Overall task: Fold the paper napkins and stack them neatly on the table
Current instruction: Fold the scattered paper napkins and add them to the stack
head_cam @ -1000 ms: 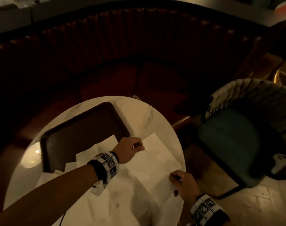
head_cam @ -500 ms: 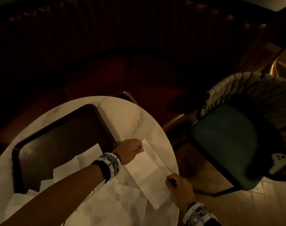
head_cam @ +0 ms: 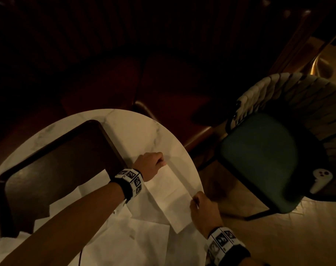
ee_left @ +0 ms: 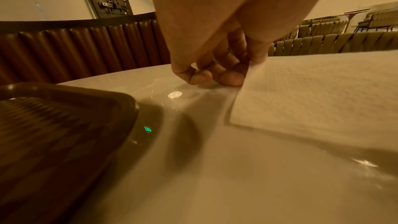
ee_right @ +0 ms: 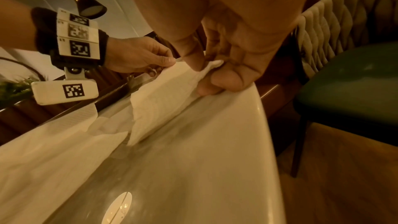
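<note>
A round white marble table [head_cam: 144, 135] is lying under both hands. The textured white paper napkin [head_cam: 171, 191], folded into a long strip, is stretching between them, its far corner pinched by the left hand [head_cam: 150, 164] and its near corner by the right hand [head_cam: 201, 210].

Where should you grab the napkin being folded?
Probably at its two far corners, as now: the left hand pinches one, the right hand the other. The napkin is thin and floppy, so coming from above at both corners keeps its edge straight.
</note>
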`<state>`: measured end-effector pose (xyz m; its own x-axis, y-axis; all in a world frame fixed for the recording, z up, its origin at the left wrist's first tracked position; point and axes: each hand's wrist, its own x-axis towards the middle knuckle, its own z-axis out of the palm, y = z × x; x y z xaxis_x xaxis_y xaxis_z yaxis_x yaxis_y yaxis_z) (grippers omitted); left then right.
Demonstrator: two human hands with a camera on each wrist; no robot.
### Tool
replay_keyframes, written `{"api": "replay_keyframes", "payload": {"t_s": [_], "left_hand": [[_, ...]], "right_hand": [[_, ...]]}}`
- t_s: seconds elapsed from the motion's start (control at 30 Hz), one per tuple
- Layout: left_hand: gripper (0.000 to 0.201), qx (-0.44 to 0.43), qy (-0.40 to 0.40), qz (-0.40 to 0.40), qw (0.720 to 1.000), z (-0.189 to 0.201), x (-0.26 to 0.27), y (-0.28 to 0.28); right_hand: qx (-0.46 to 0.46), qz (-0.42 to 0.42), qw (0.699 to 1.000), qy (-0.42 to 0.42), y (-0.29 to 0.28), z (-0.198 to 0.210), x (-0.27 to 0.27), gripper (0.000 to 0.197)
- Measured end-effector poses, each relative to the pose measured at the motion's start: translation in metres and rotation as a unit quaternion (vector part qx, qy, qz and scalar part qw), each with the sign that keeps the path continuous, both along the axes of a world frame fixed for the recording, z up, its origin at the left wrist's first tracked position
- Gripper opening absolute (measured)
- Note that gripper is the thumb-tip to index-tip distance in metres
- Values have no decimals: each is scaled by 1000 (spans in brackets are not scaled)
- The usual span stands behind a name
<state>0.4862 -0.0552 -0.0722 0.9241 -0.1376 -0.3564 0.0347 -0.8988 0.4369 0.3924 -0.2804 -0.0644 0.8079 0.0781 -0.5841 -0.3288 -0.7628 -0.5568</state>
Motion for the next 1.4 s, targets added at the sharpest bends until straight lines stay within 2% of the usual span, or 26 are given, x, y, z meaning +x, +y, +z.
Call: {"api": "replay_keyframes", "payload": {"t_s": [0.2, 0.37, 0.43, 0.5, 0.63, 0.7, 0.77, 0.8, 0.87, 0.97, 1.03, 1.2, 1.3, 1.4], "left_hand": [[21, 6, -6, -4, 1000, -3, 1, 0], [18, -2, -17, 14, 1000, 4, -4, -1], [20, -25, -35, 37, 998, 18, -13, 6], [19, -51, -54, 67, 995, 37, -30, 16], [15, -98, -65, 139, 983, 65, -106, 42], [13, -101, -64, 187, 975, 74, -159, 59], [9, -86, -64, 252, 962, 82, -211, 79], [8, -76, -62, 287, 953, 85, -237, 89], [7, -54, -68, 341, 936, 92, -287, 106], [9, -49, -62, 378, 922, 91, -347, 119], [12, -65, -45, 376, 923, 84, -373, 118], [11, -94, -53, 338, 935, 83, -410, 113], [12, -101, -50, 334, 936, 84, -435, 117], [13, -119, -30, 315, 941, 81, -454, 112]], "right_hand": [[-30, 14, 999, -14, 2, 0, 2, 8], [-43, 56, 996, -50, -1, 0, -1, 36], [-84, 89, 990, -74, -3, 2, -1, 42], [-132, 159, 969, -135, -1, 4, -5, 44], [-91, 307, 921, -221, 21, 6, -31, 32], [-27, 389, 899, -197, 40, 15, -50, 16], [46, 450, 880, -145, 60, 24, -70, 42], [69, 461, 876, -121, 69, 28, -81, 45], [101, 476, 866, -114, 90, 35, -99, 34], [99, 504, 849, -129, 117, 41, -124, 36], [90, 492, 857, -120, 130, 45, -136, 36], [81, 349, 926, -119, 132, 54, -150, 24], [-12, 412, 910, -54, 115, 54, -161, 32], [-21, 412, 911, -28, 108, 51, -177, 20]]}}
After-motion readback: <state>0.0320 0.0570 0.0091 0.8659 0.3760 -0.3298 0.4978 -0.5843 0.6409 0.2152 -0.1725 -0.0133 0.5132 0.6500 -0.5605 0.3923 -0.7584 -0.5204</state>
